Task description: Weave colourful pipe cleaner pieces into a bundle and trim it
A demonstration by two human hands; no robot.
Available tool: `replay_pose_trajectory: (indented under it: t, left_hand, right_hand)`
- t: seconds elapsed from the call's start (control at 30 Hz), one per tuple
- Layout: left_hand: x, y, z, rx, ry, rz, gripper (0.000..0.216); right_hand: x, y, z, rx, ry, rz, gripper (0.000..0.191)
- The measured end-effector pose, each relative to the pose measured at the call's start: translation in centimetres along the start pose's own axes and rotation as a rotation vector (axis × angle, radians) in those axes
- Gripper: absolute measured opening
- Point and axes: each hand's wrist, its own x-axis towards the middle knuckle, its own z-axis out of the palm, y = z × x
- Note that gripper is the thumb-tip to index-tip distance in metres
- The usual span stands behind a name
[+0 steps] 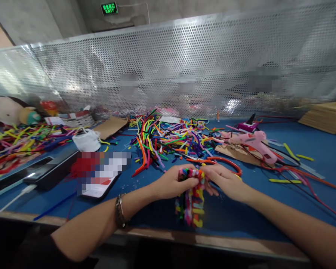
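Both hands meet over the blue table (310, 175) near its front edge. My left hand (172, 183) is closed around the top of a multicoloured pipe-cleaner bundle (191, 203), which hangs down toward me. My right hand (225, 181) pinches the same bundle from the right side, fingers pressed against its upper end. A bracelet (119, 211) sits on my left wrist. A red hoop (229, 164) lies on the table just behind my right hand.
A big heap of loose pipe cleaners (168, 136) fills the table's middle. A pink glue gun (253, 142) rests on cardboard at the right. A phone (100, 175) and a black device (48, 172) lie left. A perforated metal screen (184, 67) closes the back.
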Motion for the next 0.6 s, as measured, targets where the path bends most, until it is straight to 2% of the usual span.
replay_pose_trajectory:
  t: [0.17, 0.23, 0.37, 0.47, 0.6]
  left_hand:
    - [-0.3, 0.0, 0.2, -0.082, -0.036, 0.004, 0.033]
    - [-0.2, 0.0, 0.3, -0.081, -0.014, 0.026, 0.035]
    - [0.0, 0.1, 0.3, 0.123, 0.097, 0.103, 0.033]
    - [-0.2, 0.2, 0.3, 0.237, 0.095, 0.169, 0.030]
    - [-0.4, 0.2, 0.5, 0.206, 0.066, 0.171, 0.030]
  right_hand:
    - [-0.1, -0.3, 0.3, -0.034, -0.014, -0.020, 0.053]
    - [-0.1, -0.4, 0.4, -0.084, 0.009, -0.060, 0.051]
    - [-0.1, -0.5, 0.5, -0.214, 0.046, -0.153, 0.049]
    - [-0.2, -0.7, 0.6, -0.277, 0.053, -0.191, 0.047]
    - [-0.4, -1.3, 0.8, -0.361, 0.102, -0.244, 0.045]
